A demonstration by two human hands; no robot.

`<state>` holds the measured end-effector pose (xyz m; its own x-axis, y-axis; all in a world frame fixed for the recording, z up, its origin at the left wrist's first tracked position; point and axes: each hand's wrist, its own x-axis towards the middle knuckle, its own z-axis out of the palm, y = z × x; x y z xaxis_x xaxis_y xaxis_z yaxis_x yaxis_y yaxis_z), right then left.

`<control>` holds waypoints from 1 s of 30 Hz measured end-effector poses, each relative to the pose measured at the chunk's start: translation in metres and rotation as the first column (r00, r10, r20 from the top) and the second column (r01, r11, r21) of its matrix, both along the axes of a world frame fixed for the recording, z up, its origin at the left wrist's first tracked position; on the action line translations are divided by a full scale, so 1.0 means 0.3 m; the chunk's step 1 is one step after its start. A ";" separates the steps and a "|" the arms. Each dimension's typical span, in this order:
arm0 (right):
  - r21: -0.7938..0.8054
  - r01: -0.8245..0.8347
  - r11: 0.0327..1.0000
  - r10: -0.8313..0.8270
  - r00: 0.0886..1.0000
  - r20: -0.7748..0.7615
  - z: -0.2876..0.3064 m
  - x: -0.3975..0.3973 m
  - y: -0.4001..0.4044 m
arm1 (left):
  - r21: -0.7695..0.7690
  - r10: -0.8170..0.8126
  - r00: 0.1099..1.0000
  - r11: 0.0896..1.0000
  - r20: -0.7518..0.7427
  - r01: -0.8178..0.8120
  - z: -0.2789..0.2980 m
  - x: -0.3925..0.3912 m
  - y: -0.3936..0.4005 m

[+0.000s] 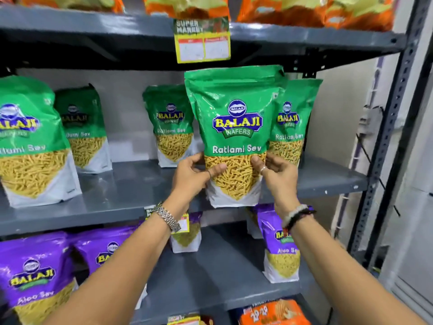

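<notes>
A green Ratlami Sev packet (235,127) stands upright at the front edge of the middle shelf (131,191). My left hand (193,177) grips its lower left side, thumb across the front. My right hand (275,172) grips the lower right side, thumb on the front. Whether the packet's base rests on the shelf or hangs just in front of it cannot be told.
More green packets stand on the same shelf: one at far left (30,146), one behind it (84,130), one in the middle (172,125), one at right (291,123). Purple Aloo Sev packets (32,275) fill the shelf below. A price tag (201,41) hangs overhead. The rack post (389,127) stands right.
</notes>
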<state>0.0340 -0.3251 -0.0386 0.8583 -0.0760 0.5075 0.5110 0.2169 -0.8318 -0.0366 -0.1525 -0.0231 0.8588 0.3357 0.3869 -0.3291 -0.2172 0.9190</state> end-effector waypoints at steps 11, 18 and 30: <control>-0.156 -0.068 0.985 0.060 0.997 -0.055 -0.014 0.220 0.248 | 0.029 0.140 0.990 0.990 -0.031 -0.139 -0.026 0.145 0.215; -0.243 -0.256 0.935 0.253 0.966 -0.046 -0.030 0.239 0.358 | 0.340 0.284 0.958 0.905 -0.032 -0.257 -0.041 0.153 0.326; -0.297 -0.280 0.913 0.294 0.956 0.001 -0.034 0.183 0.560 | 0.424 0.436 0.897 0.826 -0.064 -0.372 -0.034 0.113 0.497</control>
